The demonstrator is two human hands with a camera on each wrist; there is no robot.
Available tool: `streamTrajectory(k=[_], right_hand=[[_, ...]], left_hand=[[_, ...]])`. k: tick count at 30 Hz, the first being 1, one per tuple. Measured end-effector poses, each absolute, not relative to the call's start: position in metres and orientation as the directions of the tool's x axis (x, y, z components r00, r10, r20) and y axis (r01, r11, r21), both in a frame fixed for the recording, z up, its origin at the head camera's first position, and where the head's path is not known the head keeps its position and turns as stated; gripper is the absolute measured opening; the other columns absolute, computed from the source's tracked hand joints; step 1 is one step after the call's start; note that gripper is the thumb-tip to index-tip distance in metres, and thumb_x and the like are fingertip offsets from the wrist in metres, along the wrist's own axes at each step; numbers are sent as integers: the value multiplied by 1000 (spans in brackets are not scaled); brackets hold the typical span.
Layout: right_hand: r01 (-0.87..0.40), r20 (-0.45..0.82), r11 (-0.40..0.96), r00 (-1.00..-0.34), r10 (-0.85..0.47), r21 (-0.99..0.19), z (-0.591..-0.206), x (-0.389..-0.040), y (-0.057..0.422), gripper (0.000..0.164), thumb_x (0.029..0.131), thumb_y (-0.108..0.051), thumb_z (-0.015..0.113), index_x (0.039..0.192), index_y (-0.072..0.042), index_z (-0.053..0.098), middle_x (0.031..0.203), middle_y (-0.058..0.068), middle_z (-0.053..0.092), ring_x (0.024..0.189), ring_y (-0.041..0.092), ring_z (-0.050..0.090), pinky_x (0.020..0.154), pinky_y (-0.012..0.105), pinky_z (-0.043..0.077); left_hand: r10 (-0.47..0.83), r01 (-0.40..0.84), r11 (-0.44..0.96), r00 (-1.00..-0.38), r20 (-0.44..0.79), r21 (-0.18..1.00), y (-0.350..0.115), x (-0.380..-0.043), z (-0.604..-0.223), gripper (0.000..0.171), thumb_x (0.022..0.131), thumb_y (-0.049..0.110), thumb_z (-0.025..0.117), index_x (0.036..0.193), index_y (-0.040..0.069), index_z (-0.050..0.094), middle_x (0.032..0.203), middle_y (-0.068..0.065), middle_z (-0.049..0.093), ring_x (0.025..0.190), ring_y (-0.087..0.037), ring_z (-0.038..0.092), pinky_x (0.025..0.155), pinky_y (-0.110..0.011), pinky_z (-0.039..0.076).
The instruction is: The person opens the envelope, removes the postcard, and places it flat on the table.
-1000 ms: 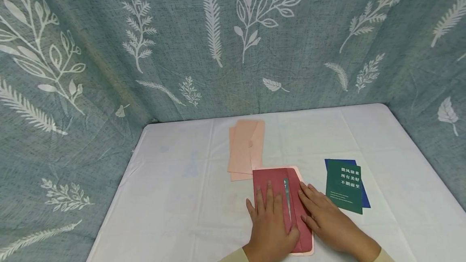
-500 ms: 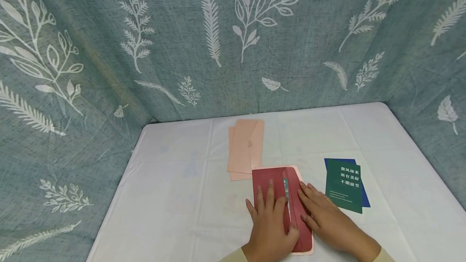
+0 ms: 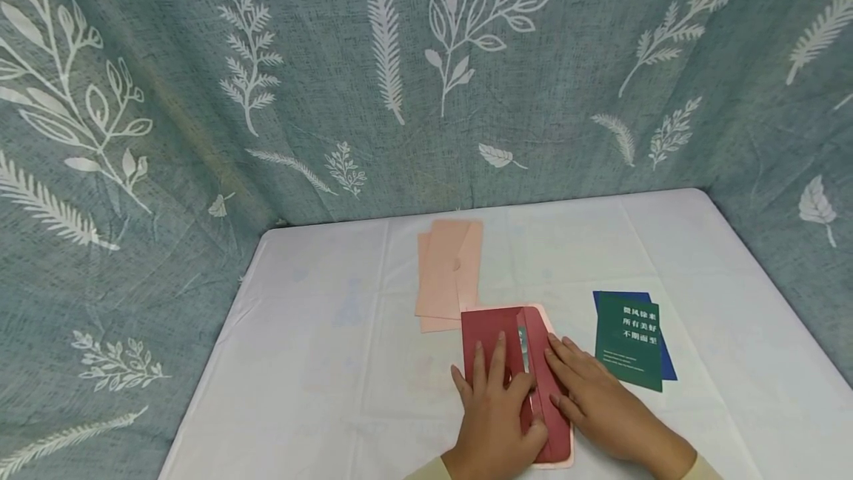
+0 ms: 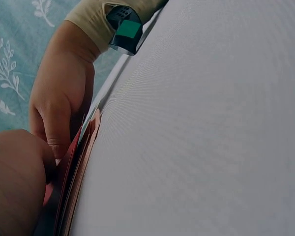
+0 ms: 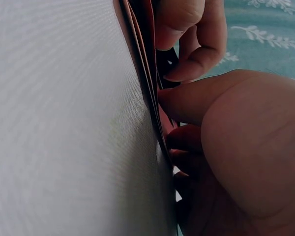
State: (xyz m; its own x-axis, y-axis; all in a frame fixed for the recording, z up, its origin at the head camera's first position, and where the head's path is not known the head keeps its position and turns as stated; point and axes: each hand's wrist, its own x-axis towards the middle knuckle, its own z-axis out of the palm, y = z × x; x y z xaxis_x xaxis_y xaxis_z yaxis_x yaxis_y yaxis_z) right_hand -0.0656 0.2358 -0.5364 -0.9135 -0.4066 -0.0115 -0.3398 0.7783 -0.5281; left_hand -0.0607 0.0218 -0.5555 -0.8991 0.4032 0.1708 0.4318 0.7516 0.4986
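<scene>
The red envelope lies flat on the white table, near the person, under both hands. The left hand rests on it with the fingers spread apart; the forefinger is bent and its tip is at the long opening, while the thumb stands apart from it. In this opening a narrow green strip can be seen. The right hand lies across the right edge, its fingers rather straight, and presses no visible grip around anything. Under the red envelope a pink layer shows only its rim. Just beyond, two pink envelopes overlap each other. To the right, near the right hand, a green card with white writing partly covers a blue card. Behind the table hangs a grey-green cloth with white leaves.
</scene>
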Motion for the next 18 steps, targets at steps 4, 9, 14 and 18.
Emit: streamTrajectory(k=[4,9,14,18], right_hand=[[-344,-9,786,-914,-406,-513,-537,-66,236,64,110,-35,67,163,-5,50,173,9,38,160,36,30,120,61,32],[-359,4,794,-912,-410,-490,-538,-69,237,65,110,-36,66,165,-7,47,174,8,36,160,35,30,120,59,34],[-377,6,801,-906,-423,-466,-538,-73,236,70,108,-35,69,169,-10,42,177,7,30,160,35,28,118,60,36],[-426,34,794,-888,-458,-435,-537,-77,235,74,105,-30,74,168,-10,42,177,7,28,162,36,25,117,60,36]], left_hand=[[400,436,751,-898,185,495,22,-60,-556,41,87,28,70,127,22,74,175,-19,28,152,-62,26,95,-98,14],[390,427,752,-902,182,502,22,-61,-556,38,88,28,69,125,23,73,173,-18,33,153,-62,25,97,-97,13],[391,432,749,-900,193,502,22,-60,-556,35,86,28,69,121,23,72,172,-19,35,153,-61,24,98,-97,13],[397,433,741,-899,185,513,22,-60,-556,36,86,29,68,122,24,72,172,-19,35,154,-61,23,98,-97,12]])
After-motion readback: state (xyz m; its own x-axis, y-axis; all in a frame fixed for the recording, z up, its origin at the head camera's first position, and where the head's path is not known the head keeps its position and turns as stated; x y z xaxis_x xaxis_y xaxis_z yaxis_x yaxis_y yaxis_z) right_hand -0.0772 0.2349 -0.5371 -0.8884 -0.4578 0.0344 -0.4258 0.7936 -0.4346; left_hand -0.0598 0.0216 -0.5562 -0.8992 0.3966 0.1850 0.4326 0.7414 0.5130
